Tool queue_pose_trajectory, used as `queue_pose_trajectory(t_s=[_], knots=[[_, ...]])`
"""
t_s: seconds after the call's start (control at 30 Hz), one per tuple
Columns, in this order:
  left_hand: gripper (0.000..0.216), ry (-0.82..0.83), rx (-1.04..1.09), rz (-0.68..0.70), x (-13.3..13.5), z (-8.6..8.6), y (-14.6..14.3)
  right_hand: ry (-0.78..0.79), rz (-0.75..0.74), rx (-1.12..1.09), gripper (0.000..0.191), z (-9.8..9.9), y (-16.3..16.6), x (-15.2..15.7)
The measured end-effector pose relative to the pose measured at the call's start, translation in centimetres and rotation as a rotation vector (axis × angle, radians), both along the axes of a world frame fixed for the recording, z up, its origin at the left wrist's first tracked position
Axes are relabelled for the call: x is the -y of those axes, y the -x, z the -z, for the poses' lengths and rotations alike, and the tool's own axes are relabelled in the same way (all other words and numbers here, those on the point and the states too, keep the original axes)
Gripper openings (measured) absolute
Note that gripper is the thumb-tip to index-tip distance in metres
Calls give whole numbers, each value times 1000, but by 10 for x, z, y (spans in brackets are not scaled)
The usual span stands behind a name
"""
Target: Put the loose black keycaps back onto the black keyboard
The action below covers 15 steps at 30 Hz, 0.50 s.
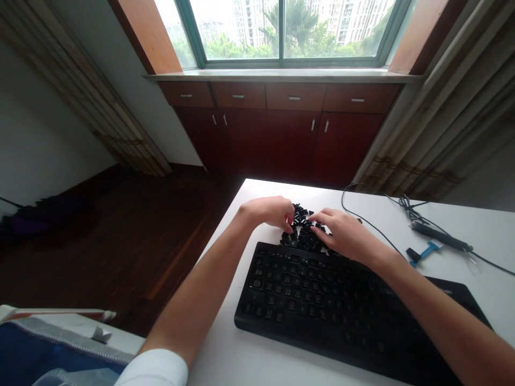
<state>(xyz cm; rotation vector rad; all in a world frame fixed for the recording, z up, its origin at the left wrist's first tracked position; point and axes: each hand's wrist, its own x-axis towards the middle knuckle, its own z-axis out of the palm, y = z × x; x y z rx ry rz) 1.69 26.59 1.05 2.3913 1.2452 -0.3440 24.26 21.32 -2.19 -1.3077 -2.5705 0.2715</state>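
A pile of loose black keycaps [308, 237] lies on the white table, just beyond the top edge of a black keyboard [298, 292] whose keycaps are off. My left hand [279, 213] is at the pile's left side, its fingers curled down and close together; anything between the fingertips is hidden. Over the right side of the pile, my right hand [338, 230] has thumb and fingers apart, with the fingertips among the keycaps. My right forearm passes above the keyboard and covers part of it.
To the right on the white table [478, 228] are a blue-handled brush [427, 252], a dark stick-shaped tool [440, 236] and a black cable [374, 228]. A blue-lined container [48, 354] stands at lower left. Red-brown cabinets [273, 136] line the wall under the window.
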Motion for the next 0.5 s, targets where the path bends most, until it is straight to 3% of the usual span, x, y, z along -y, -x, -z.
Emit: queue_pose_trajectory(t_s=[0.23,0.5], knots=[[33,55,28,1,-3,2,13,-24,131,4,32,10,26,-12],[35,53,13,-17,0,-4,16,23,211,-116,20,15,36,-13]])
